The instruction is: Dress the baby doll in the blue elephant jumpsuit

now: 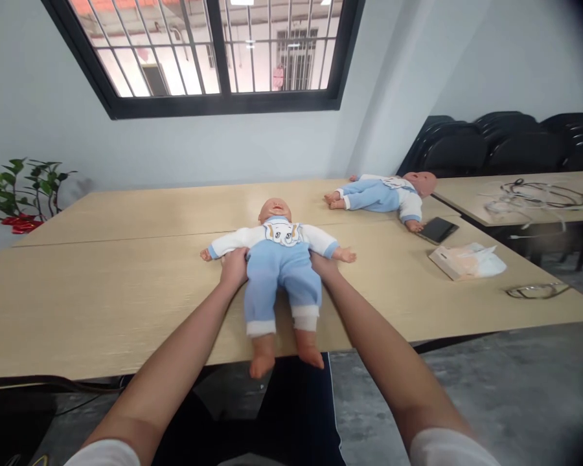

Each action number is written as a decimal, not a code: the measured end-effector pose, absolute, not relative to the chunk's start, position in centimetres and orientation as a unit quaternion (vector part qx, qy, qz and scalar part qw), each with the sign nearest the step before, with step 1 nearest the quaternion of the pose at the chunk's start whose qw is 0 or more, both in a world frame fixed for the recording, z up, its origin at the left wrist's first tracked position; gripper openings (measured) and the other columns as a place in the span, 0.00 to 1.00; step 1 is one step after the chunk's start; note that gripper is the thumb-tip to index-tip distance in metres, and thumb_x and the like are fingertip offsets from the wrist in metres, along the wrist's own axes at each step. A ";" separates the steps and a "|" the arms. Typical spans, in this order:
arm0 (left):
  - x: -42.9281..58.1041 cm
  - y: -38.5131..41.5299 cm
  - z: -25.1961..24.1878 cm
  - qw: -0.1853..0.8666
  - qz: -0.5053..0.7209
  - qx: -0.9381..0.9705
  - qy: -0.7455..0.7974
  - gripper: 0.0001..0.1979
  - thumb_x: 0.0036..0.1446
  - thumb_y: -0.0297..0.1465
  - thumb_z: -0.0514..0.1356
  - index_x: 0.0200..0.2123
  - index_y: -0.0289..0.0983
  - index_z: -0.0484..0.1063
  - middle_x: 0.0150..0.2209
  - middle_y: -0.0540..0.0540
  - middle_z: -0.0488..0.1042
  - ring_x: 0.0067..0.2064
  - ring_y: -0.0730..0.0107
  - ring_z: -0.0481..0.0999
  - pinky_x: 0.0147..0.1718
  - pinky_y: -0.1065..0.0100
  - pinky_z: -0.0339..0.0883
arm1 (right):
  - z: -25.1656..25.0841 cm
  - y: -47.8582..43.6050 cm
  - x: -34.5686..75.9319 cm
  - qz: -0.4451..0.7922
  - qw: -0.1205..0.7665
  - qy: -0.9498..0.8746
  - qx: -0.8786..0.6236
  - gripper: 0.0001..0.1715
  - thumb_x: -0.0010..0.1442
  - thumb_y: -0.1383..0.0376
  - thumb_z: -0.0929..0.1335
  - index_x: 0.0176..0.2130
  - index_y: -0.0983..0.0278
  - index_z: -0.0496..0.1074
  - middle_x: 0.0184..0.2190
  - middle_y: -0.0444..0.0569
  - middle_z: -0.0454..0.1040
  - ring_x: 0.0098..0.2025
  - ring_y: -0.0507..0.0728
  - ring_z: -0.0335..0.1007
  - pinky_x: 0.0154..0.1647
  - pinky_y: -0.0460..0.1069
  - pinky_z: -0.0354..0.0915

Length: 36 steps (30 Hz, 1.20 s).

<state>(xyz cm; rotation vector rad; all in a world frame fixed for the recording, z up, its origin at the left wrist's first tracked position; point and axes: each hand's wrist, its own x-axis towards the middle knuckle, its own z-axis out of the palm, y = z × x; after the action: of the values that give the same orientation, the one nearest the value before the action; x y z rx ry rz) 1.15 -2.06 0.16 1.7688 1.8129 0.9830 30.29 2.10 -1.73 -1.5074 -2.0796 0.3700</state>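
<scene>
A baby doll [282, 265] in a blue and white outfit lies face up at the front of the table, its feet hanging past the near edge. A cartoon animal face decorates the bib on its chest. My left hand [234, 268] grips the doll's side under one arm, at the waist. On the opposite side, my right hand [323, 265] holds it the same way. The fingers of both hands are mostly hidden under the doll's body.
On the wooden table [126, 291], a second baby doll [383, 193] lies at the back right. Near it are a dark phone [438, 229], a tissue pack [466, 261] and eyeglasses [537, 291]. Cables [547, 194] lie on the farther table. A potted plant [26, 188] stands left.
</scene>
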 end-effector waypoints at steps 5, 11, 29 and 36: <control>0.6 -1.8 0.0 0.183 0.369 0.603 0.683 0.09 0.58 0.30 0.61 0.42 0.39 0.72 0.41 0.42 0.76 0.46 0.56 0.71 0.47 0.60 0.60 | -0.4 1.8 29.8 0.133 0.276 -0.720 -0.622 0.21 0.65 0.58 0.65 0.51 0.64 0.77 0.53 0.65 0.78 0.53 0.72 0.74 0.54 0.62 0.67; -1.5 -5.1 -0.2 0.224 0.433 0.582 0.651 0.13 0.62 0.35 0.58 0.48 0.37 0.68 0.36 0.48 0.71 0.36 0.65 0.72 0.40 0.65 0.66 | 0.8 -3.2 31.8 0.170 0.294 -0.711 -0.615 0.16 0.66 0.57 0.64 0.33 0.63 0.75 0.33 0.51 0.80 0.36 0.59 0.74 0.39 0.52 0.66; 7.2 -22.0 1.5 -0.008 0.351 0.898 0.266 0.21 0.67 0.33 0.58 0.63 0.40 0.68 0.62 0.43 0.75 0.66 0.58 0.70 0.67 0.53 0.61 | 1.4 -15.3 29.9 0.055 0.367 -0.819 -0.438 0.08 0.71 0.58 0.66 0.45 0.57 0.74 0.46 0.54 0.77 0.50 0.62 0.74 0.53 0.58 0.71; 8.7 -21.4 -0.6 -0.046 0.359 0.884 0.295 0.22 0.70 0.29 0.56 0.65 0.41 0.67 0.61 0.45 0.77 0.66 0.61 0.71 0.67 0.53 0.62 | 1.3 -15.2 29.7 0.043 0.342 -0.830 -0.438 0.12 0.73 0.60 0.63 0.42 0.59 0.74 0.44 0.55 0.77 0.47 0.62 0.74 0.50 0.57 0.70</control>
<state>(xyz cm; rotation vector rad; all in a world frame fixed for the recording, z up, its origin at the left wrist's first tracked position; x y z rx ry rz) 8.74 -21.42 -0.64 2.8619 0.9551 1.1637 29.75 -15.16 1.28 -1.1393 -2.1590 0.1127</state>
